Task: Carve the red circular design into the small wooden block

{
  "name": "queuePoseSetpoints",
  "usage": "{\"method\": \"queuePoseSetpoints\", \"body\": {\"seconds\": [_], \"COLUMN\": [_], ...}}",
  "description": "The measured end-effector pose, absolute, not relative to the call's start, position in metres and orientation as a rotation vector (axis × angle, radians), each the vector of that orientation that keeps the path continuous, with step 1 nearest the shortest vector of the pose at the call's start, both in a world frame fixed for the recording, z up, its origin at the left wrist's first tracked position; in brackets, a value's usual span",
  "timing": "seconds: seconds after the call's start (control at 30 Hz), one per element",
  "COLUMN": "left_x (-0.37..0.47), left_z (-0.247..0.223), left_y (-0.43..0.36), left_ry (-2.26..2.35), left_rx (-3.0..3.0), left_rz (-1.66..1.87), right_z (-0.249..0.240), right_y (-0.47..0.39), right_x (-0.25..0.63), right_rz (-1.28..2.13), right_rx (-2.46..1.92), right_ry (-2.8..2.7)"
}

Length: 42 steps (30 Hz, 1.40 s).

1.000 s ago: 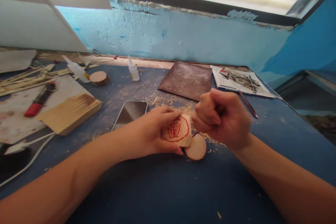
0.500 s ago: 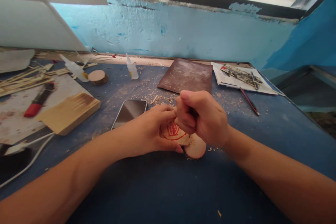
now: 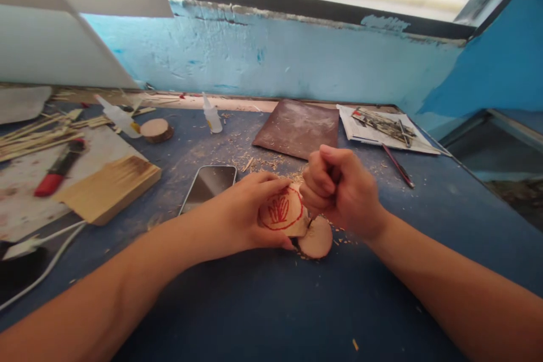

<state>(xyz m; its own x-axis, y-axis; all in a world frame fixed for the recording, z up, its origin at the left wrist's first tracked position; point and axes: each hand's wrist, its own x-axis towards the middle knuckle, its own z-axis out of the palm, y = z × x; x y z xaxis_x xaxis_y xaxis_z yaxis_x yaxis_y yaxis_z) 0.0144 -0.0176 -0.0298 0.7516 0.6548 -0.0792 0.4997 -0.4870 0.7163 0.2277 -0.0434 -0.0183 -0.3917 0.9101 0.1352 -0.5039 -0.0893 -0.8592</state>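
My left hand (image 3: 250, 212) grips a pale wood piece (image 3: 282, 209) that bears a red circle with a leaf-like red drawing inside. Its fingers lie along the far edge and its thumb along the near edge. A small round wood slice (image 3: 316, 237) sits on the blue table, against the right end of that piece. My right hand (image 3: 341, 189) is closed in a fist at the right side of the marked wood; whatever it holds is hidden by the fingers. Wood shavings (image 3: 263, 164) are scattered beyond both hands.
A phone (image 3: 212, 184) lies behind my left forearm. Further left are a wood block (image 3: 112, 186), a red-and-black tool (image 3: 59, 169) and a glue bottle (image 3: 212, 116). Behind my right hand lie sandpaper (image 3: 299, 127) and a dark red pencil-like stick (image 3: 399, 167).
My right fist has moved to the right, uncovering more of the red drawing. My left hand keeps its hold on the wood. The view has shifted slightly.
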Motion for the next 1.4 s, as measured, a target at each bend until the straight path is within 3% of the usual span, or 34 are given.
{"method": "queuePoseSetpoints", "body": {"seconds": [0.5, 0.83, 1.1, 1.4], "left_x": [0.021, 0.025, 0.029, 0.029], "left_z": [-0.03, -0.024, -0.02, -0.024], "left_y": [-0.032, -0.03, -0.032, -0.032], "left_ry": [0.98, 1.069, 1.119, 1.102], "left_rx": [2.298, 2.274, 2.248, 2.194], "left_rz": [0.394, 0.193, 0.176, 0.207], "right_z": [0.021, 0.005, 0.022, 0.0], "right_y": [-0.059, -0.063, -0.075, -0.075], "right_x": [0.239, 0.212, 0.22, 0.205], "right_rz": [1.598, 1.511, 1.456, 1.406], "right_rx": [-0.529, -0.641, -0.652, -0.669], "right_ry": [-1.075, -0.954, -1.023, -1.066]}}
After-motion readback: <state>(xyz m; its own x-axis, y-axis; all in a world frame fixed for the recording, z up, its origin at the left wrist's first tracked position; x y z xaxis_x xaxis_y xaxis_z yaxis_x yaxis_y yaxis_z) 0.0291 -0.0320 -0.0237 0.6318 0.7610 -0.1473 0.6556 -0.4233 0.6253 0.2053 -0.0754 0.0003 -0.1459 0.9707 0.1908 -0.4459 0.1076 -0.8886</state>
